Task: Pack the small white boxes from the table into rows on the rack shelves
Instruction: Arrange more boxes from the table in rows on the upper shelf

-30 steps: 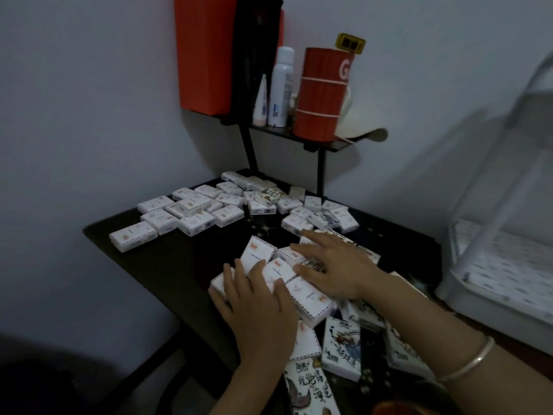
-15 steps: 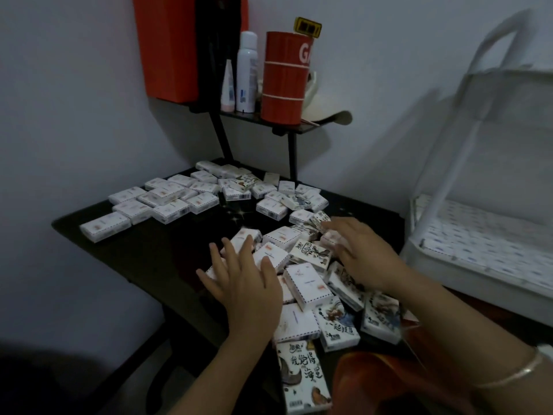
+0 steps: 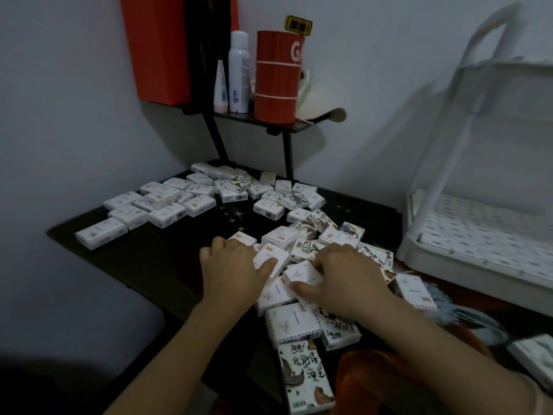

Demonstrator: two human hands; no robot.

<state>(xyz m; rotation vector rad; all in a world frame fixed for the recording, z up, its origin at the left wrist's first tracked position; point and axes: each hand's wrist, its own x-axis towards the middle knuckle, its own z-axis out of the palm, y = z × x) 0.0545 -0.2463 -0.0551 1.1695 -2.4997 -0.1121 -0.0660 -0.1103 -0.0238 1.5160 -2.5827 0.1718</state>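
Dozens of small white boxes [image 3: 101,233] lie on the dark counter [image 3: 167,250], flat and spread at the far left, heaped and overlapping at the near right. Several carry ink drawings, among them a long illustrated box [image 3: 303,375] at the near edge. At the back, a black wall shelf [image 3: 239,116] bears an orange carton [image 3: 158,46], a tube [image 3: 220,85], a white spray bottle [image 3: 239,70] and a red can [image 3: 276,79].

Just beside the counter on the right stands the white rack [image 3: 478,268]. Its lower shelf [image 3: 478,223] shows a pale patterned layer that I cannot resolve into single boxes. The right part of the heap lies between my hands and the rack.

My left hand [image 3: 233,274] sits knuckles up, fingers [image 3: 221,247] curled narrow, thumb laid across a tilted box [image 3: 269,257] that it grips. My right hand [image 3: 350,280], fingers [image 3: 335,259] likewise curled, pinches a flat box [image 3: 302,272] between thumb and fingertips. This box rests on others in the heap, just beside the tilted one.
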